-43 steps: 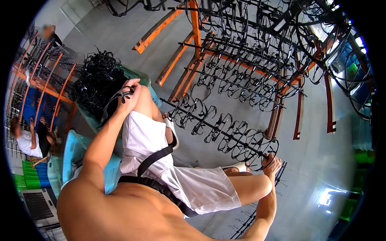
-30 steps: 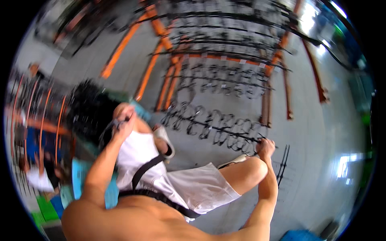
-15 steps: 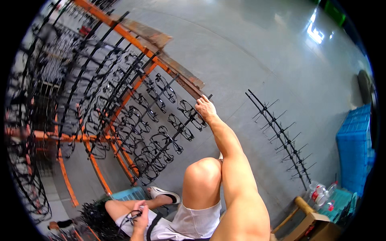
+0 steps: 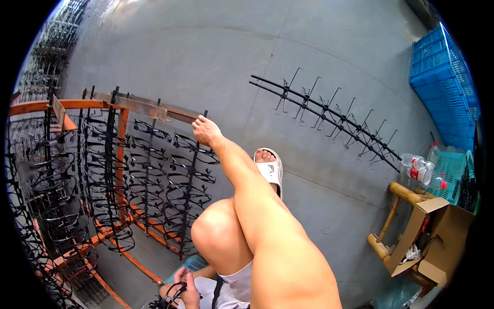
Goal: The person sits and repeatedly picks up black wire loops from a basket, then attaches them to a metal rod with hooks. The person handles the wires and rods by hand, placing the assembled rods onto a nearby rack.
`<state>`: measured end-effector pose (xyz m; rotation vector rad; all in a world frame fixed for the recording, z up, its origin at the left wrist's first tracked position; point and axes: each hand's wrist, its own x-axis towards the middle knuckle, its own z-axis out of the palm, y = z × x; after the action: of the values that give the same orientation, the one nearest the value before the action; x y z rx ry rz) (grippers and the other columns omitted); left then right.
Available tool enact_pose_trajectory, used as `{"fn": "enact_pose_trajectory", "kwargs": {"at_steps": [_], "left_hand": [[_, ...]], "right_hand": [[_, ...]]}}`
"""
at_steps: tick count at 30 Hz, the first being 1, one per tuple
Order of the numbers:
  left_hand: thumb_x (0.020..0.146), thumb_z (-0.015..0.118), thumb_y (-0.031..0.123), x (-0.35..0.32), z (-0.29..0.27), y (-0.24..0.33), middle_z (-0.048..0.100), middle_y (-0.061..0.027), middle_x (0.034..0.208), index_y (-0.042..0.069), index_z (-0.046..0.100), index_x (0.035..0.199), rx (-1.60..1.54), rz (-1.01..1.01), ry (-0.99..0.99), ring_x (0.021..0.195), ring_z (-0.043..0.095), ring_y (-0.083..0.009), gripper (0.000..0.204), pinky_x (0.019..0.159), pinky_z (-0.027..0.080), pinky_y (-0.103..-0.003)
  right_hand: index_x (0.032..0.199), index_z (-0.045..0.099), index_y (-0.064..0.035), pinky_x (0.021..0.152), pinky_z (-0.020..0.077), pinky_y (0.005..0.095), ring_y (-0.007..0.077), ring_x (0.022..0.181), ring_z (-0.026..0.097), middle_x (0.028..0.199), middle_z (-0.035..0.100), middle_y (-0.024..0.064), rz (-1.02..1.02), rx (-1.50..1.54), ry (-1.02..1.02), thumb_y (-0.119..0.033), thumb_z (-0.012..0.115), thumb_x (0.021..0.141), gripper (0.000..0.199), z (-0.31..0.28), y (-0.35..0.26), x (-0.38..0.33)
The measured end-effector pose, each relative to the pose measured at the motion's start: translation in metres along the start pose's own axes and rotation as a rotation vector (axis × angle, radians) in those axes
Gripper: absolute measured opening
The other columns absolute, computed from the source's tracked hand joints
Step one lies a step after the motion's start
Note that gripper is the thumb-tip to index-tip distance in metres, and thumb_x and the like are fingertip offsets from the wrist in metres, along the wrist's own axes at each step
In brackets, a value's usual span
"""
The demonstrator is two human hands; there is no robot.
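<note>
Up at the top bar of the orange rack (image 4: pixel 123 129), my right hand (image 4: pixel 207 132) is closed round the upper end of a black hanging rod (image 4: pixel 189 198). Several black eyeglass frames (image 4: pixel 180 167) are clipped along this rod, one above another. Low in the picture, by my lap, my left hand (image 4: pixel 189 292) is closed on a black eyeglass frame (image 4: pixel 175 296); part of it is hidden by the fingers. More rods loaded with black eyeglass frames (image 4: pixel 146 165) hang from the same rack to the left.
Two black rods with wire hooks (image 4: pixel 329 110) lie on the grey floor to the right. Beyond them stand a blue crate (image 4: pixel 442 77), plastic bottles (image 4: pixel 419 167) and a teal basket (image 4: pixel 446 175). An open cardboard box (image 4: pixel 437 237) rests by a bamboo stool (image 4: pixel 383 242).
My view has swung to the right, so the rack appears further left and more upright. My right hand stays at the rod's top end, and my left hand still holds the eyeglass frame.
</note>
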<state>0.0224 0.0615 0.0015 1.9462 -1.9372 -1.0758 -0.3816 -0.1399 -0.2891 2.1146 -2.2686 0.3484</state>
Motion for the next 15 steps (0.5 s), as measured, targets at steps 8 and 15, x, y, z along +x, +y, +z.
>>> {"fn": "enact_pose_trajectory", "kwargs": {"at_steps": [8,15], "left_hand": [[0.090,0.060,0.015,0.000,0.009,0.048,0.060,-0.0077,0.096,0.000,0.056,0.113,0.088,0.111,-0.044,0.084,0.054,-0.0148,0.027,0.075,0.045,-0.027],[0.087,0.063,0.013,0.002,0.035,0.052,0.064,-0.0103,0.093,-0.001,0.062,0.102,0.147,0.027,-0.056,0.085,0.058,-0.0178,0.021,0.078,0.048,-0.029]], "right_hand": [[0.117,0.050,-0.0063,0.105,0.0267,0.0462,0.0288,0.119,0.040,0.119,0.046,0.0118,0.225,0.277,0.463,-0.010,0.046,0.084,0.034,-0.055,0.046,-0.089],[0.099,0.053,-0.0037,0.087,0.0385,0.0413,0.0300,0.096,0.050,0.096,0.053,0.0138,1.149,-0.216,0.692,-0.002,0.054,0.074,0.026,-0.175,0.172,-0.422]]}}
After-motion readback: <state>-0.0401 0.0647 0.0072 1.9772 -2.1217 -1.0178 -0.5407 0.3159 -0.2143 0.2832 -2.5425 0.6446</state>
